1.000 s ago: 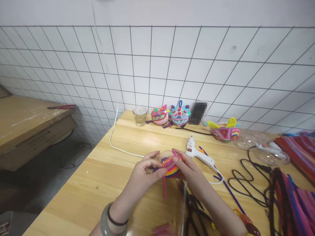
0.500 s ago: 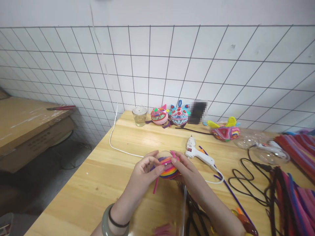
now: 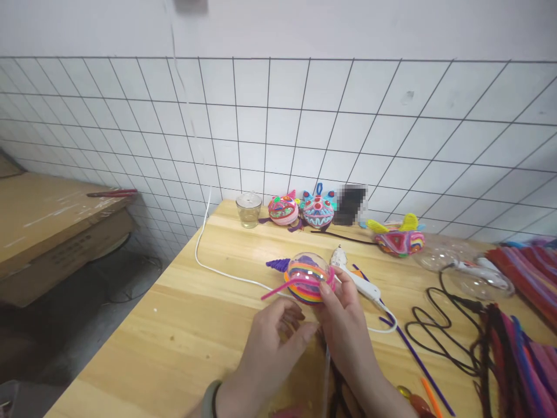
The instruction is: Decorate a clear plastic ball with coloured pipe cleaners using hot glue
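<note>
My right hand [image 3: 343, 319] grips a clear plastic dome [image 3: 307, 277] wrapped in rainbow pipe cleaners, with a purple cone at its left side. A loose pink pipe cleaner end [image 3: 278, 289] sticks out to the left of the dome. My left hand [image 3: 276, 342] hovers just below the dome, fingers loosely curled, holding nothing I can see. Both hands are above the wooden table [image 3: 187, 325].
A white glue gun [image 3: 354, 276] lies right of the dome, its white cord [image 3: 209, 261] running left. Finished pipe-cleaner figures [image 3: 300, 210] and a glass jar [image 3: 249, 209] stand by the tiled wall. Black cable [image 3: 439, 325], clear domes [image 3: 461, 264] and pipe-cleaner bundles [image 3: 526, 325] lie right. Cardboard boxes [image 3: 52, 220] left.
My left hand has let go of the dome and dropped below it. The right hand has lifted and turned the dome, so the pink end now points left instead of down.
</note>
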`<action>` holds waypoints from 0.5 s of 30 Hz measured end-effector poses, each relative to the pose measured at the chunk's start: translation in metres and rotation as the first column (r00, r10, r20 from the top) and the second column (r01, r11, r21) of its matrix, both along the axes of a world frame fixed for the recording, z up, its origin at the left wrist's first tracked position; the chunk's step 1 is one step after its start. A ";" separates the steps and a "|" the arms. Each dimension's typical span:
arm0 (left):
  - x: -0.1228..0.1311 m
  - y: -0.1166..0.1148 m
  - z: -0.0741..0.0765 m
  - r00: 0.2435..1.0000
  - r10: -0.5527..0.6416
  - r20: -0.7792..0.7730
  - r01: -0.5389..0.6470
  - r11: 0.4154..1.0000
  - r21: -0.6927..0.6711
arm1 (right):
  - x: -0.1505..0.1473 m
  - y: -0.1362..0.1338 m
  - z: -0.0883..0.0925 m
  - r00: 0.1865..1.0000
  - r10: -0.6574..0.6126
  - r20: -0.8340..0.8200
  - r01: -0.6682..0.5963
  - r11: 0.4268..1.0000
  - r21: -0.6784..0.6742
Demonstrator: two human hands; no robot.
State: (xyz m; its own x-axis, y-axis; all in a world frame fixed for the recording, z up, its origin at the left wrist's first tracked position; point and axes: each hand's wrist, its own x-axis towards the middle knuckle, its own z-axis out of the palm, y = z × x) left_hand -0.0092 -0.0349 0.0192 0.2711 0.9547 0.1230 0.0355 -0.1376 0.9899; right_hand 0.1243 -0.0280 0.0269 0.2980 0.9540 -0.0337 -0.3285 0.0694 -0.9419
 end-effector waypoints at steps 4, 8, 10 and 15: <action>0.011 0.005 0.002 0.918 0.018 0.397 0.099 0.957 -0.272 | -0.011 -0.006 -0.001 1.000 -0.017 -0.003 0.017 0.999 0.047; 0.013 0.008 0.004 0.875 0.077 0.477 0.090 0.944 -0.317 | -0.017 -0.008 -0.007 1.000 -0.025 -0.006 0.025 0.992 0.121; 0.013 0.010 0.002 0.846 0.127 0.517 0.039 0.954 -0.298 | -0.017 -0.008 -0.012 0.999 -0.051 -0.002 0.050 0.989 0.138; 0.011 0.015 0.002 0.792 0.220 0.570 -0.025 0.944 -0.329 | -0.019 -0.009 -0.018 1.000 0.001 0.013 -0.002 0.994 0.108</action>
State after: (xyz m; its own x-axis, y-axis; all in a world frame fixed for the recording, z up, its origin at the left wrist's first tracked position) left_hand 0.0023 -0.0199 0.0209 0.1162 0.9909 -0.0674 -0.5725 0.1223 0.8107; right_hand 0.1056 -0.0370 0.0090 0.2961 0.9523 0.0737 -0.3164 0.1706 -0.9332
